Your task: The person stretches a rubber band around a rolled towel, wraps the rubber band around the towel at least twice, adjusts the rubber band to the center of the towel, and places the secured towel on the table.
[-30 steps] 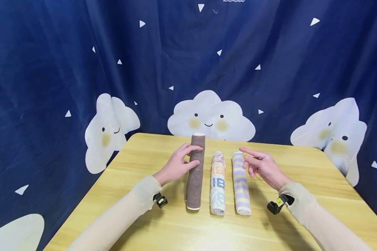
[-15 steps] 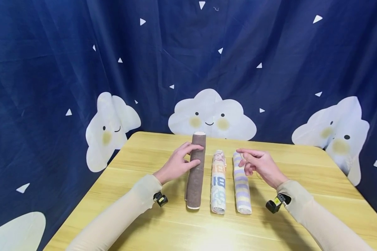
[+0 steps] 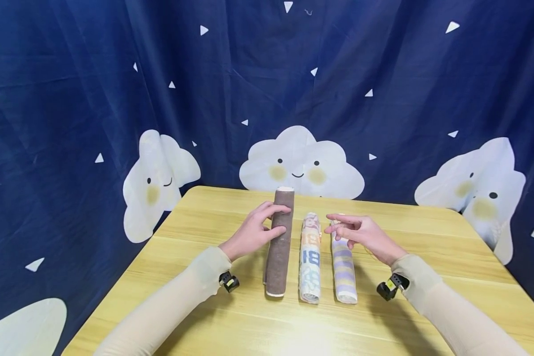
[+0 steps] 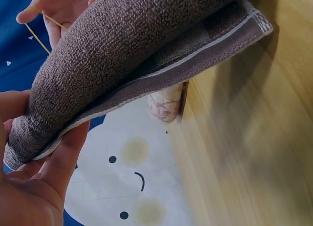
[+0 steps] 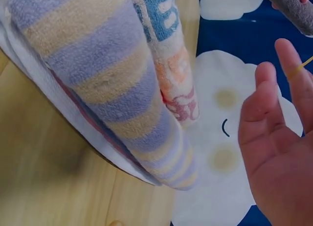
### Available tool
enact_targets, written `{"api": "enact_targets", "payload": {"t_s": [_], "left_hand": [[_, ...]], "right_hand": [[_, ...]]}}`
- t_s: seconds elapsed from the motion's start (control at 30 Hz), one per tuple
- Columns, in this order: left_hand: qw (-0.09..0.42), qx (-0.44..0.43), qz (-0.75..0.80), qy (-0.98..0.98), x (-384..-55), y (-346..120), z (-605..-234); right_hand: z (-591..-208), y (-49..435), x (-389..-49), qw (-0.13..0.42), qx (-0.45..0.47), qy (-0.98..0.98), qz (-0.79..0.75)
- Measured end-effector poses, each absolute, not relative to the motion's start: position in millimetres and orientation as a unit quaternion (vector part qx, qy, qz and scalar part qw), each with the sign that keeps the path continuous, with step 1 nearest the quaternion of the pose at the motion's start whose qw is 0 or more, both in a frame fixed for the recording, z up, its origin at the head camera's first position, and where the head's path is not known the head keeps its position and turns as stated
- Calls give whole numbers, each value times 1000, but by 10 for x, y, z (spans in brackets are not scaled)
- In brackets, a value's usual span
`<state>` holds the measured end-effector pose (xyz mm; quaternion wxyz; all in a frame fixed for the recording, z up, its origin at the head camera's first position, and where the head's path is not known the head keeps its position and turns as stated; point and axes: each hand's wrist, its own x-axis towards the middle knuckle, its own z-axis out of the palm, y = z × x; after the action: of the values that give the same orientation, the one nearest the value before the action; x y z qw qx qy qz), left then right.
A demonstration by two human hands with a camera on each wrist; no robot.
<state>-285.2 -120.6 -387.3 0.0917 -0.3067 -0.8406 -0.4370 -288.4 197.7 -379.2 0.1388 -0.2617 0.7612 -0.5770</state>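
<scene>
My left hand [image 3: 250,232] grips a rolled brown towel [image 3: 279,262] near its far end, which is raised. In the left wrist view thumb and fingers pinch that end, and a loose flap with a pale edge hangs along the brown roll [image 4: 112,45]. Over the far end of a striped purple-and-yellow rolled towel [image 3: 344,272], my right hand [image 3: 371,237] points leftward, fingers extended and spread. A thin yellow rubber band [image 4: 37,37] is stretched across its fingers. Between these two rolls lies a white towel roll [image 3: 310,267] printed with coloured letters.
All three rolls are on a light wooden table [image 3: 204,316], side by side. A dark blue curtain [image 3: 231,59] with white clouds and triangles hangs behind the far edge. Each wrist wears a small black camera.
My right hand has moved left, over the far end of the striped roll, and its fingers have spread. The brown roll's raised end has shifted slightly right with my left hand still gripping it.
</scene>
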Motion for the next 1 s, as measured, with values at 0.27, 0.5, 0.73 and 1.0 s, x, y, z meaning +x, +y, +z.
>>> {"api": "enact_targets", "payload": {"t_s": [0.27, 0.5, 0.73, 1.0], "left_hand": [[85, -313, -438, -839, -2843, -1190, -3857], [81, -317, -433, -840, -2830, -1189, -3862], [83, -327, -423, -841, -2822, -1163, -3845], [83, -355, -405, -839, -2807, -1119, -3829]], "right_hand": [[-3775, 1943, -2879, 143, -260, 802, -518], [-3683, 1843, -2893, 144, -289, 797, -510], [-3542, 1695, -2937, 136, -291, 810, -491], [-3431, 1535, -2999, 121, -297, 831, -454]]}}
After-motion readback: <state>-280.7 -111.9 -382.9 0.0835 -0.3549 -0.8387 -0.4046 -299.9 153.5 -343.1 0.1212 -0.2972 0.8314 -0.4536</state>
